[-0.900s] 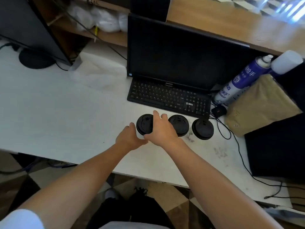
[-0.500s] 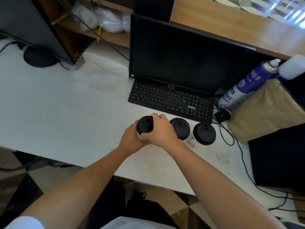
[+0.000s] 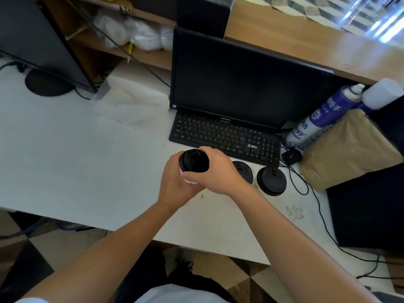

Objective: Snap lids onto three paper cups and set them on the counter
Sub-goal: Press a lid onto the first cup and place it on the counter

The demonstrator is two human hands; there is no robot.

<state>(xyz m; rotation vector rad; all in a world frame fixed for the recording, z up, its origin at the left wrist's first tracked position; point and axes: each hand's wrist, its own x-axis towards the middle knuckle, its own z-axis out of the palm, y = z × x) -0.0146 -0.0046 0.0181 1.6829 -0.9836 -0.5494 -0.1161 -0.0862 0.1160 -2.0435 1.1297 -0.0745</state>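
Note:
A paper cup with a black lid [image 3: 194,161] is held above the white counter [image 3: 76,162] in front of the keyboard. My left hand [image 3: 175,184] wraps its pale side from the left. My right hand [image 3: 216,169] grips it from the right, fingers over the lid's rim. Only a sliver of the cup's wall shows between the hands. Two more black-lidded cups stand on the counter to the right: one [image 3: 243,172] partly behind my right hand, the other [image 3: 271,181] fully in sight.
A black keyboard [image 3: 223,136] and monitor [image 3: 240,84] stand just behind the cups. A blue spray can [image 3: 317,121], a brown paper bag [image 3: 349,149], a small black device [image 3: 291,157] and cables [image 3: 306,184] crowd the right. Another monitor [image 3: 37,40] is far left.
Both hands closed around the left cup and raised it off the counter, towards me. The other two cups stayed in place.

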